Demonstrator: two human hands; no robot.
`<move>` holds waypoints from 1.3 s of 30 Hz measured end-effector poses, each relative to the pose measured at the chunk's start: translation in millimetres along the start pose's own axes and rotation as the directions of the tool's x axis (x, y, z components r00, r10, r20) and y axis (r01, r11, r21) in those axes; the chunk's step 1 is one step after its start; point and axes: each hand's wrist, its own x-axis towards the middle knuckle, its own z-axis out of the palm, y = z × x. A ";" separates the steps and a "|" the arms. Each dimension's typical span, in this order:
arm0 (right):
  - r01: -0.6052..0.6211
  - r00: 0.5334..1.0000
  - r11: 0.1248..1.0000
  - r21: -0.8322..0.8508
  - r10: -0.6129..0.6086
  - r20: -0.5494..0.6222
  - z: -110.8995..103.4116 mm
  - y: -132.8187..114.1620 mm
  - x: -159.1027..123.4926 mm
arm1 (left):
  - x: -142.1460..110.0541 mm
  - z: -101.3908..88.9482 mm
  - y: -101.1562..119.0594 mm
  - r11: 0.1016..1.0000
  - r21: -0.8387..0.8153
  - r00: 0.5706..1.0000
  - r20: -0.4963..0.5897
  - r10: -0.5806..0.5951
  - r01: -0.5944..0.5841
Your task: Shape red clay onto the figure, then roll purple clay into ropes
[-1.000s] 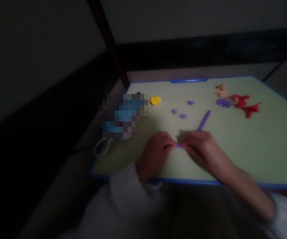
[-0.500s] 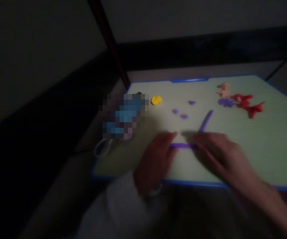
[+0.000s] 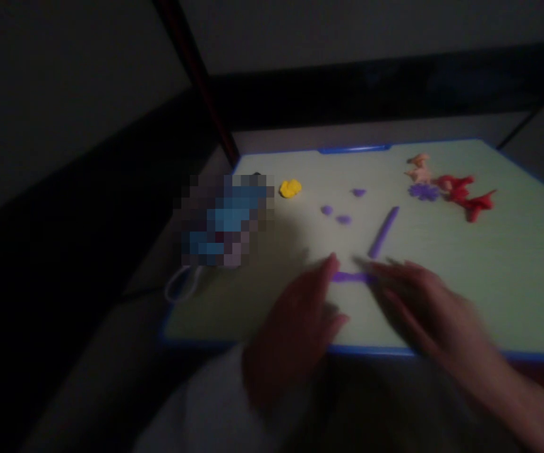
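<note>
A thin purple clay roll [image 3: 353, 277] lies crosswise on the whiteboard near its front edge, its left end slightly thicker. My left hand [image 3: 300, 321] is at that left end, thumb and fingers spread apart, with a fingertip touching or just beside the clay. At the other end, my right hand [image 3: 427, 305] is low over the board. Its fingers are stretched forward and the thumb is apart; blur hides whether they touch the roll. Beyond the right fingertips rests a second, thicker purple clay roll [image 3: 384, 233], lying diagonally.
The blue-edged whiteboard [image 3: 512, 296] carries small purple clay pieces [image 3: 344, 219], a yellow clay lump [image 3: 290, 188], a purple flower-like piece [image 3: 424, 192], peach clay [image 3: 419, 170] and red clay [image 3: 461, 189]. At left is a pixelated blue object [image 3: 237, 217] with a white cord [image 3: 182, 283].
My left thumb and fingers have spread away from the roll's left end, which they were around. The right hand has drawn slightly back, uncovering the diagonal roll's near end. The view has shifted slightly.
</note>
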 end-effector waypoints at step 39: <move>0.055 0.998 0.985 0.164 -0.056 -0.002 3.3 13.7 32.6 | 41.0 13.8 -9.4 0.988 0.100 0.992 0.053 0.115 -0.119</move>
